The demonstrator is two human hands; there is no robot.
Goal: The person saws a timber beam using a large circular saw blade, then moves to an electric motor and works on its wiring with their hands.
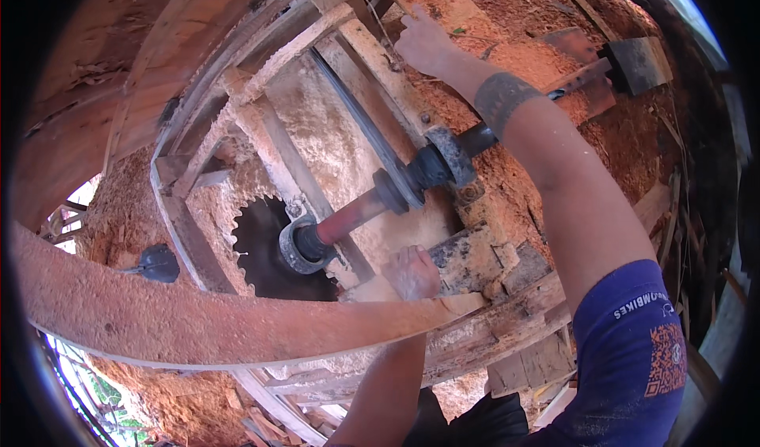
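My left hand (412, 273) is closed with curled fingers at the near side of a sawdust-coated wooden frame (277, 142); what it grips, if anything, is hidden. Stretched across to the far side, my right hand (423, 42) is next to the frame's far rail, fingers partly extended, and no held object shows. Between my hands a steel shaft (348, 216) runs through round bearing housings (451, 156). A toothed circular saw blade (273, 249) is mounted at its left end. A dark drive belt (360, 115) loops over the pulley (400, 190).
A long curved plank (237, 332) crosses the near left, over my left forearm. At far right, a dark block (640, 65) sits by the shaft's end. Reddish sawdust (507, 59) lies around the frame. A dark paddle-shaped piece (158, 263) is at left.
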